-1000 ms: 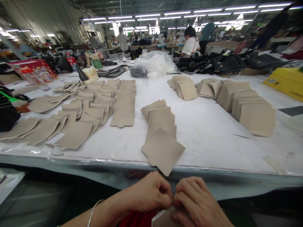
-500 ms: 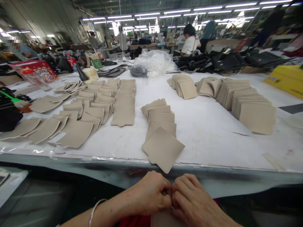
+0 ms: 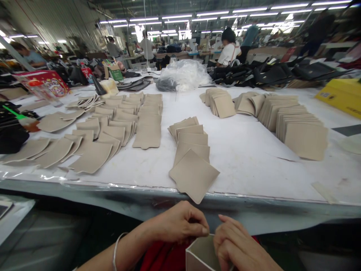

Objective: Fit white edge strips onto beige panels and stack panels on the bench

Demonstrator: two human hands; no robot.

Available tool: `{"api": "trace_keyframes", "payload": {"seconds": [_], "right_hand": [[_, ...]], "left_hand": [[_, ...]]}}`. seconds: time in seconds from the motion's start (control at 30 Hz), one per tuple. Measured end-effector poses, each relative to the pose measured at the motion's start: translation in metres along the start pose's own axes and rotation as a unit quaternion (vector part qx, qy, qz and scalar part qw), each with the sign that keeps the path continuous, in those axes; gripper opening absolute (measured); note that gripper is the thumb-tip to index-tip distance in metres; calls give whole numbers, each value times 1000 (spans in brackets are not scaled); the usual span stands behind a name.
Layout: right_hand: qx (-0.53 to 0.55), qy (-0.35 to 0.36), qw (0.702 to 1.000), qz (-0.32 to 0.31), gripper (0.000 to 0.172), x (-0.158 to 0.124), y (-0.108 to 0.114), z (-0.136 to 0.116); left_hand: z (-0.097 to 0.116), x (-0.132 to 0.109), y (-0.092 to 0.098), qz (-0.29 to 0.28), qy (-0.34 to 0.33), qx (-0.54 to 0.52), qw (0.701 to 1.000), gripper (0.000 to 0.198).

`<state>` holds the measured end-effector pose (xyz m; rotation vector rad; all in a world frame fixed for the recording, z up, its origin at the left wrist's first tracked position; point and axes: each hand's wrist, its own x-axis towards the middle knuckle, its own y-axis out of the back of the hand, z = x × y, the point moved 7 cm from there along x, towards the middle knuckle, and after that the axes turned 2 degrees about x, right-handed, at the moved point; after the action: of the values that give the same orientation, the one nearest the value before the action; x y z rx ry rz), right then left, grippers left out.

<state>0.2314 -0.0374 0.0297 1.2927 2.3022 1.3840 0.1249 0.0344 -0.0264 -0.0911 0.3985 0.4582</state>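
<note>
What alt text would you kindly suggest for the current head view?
A person's right hand holds a bent beige piece, the left hand close beside it, before a white-covered table. Overlapping beige panels lie on it in rows; a yellow box sits at far right.

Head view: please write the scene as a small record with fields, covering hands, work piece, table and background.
Work piece: folded beige sheet with pale edges
Right hand: fingers on the sheet's right side
Left hand: fingertips near its upper edge, contact unclear
Table: white-covered table
Table front: flat beige square-like piece, one corner past the edge
Table right: yellow box
Background: crumpled clear plastic
</note>
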Motion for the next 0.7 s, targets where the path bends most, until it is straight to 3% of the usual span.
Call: {"api": "trace_keyframes", "payload": {"seconds": [0.07,0.17,0.27,0.4,0.53,0.7], "right_hand": [[-2,-21,999,24,17,-2,-7,8],[5,-36,997,75,17,-6,-15,17],[11,-54,993,104,18,-1,-12,19],[-10,-100,993,65,21,13,-10,17],[-9,-111,993,29,25,12,-27,17],[15,-157,987,7,26,3,-48,23]], "left_hand": [[-4,-10,-1,14,-8,-33,999,39],[-12,-32,-7,37,-4,-62,997,36],[-21,-45,-11,58,4,-102,993,50],[-24,-45,0,97,-9,-156,983,30],[-28,-44,4,71,46,-22,996,26],[-25,-45,5,136,27,172,975,37]]}}
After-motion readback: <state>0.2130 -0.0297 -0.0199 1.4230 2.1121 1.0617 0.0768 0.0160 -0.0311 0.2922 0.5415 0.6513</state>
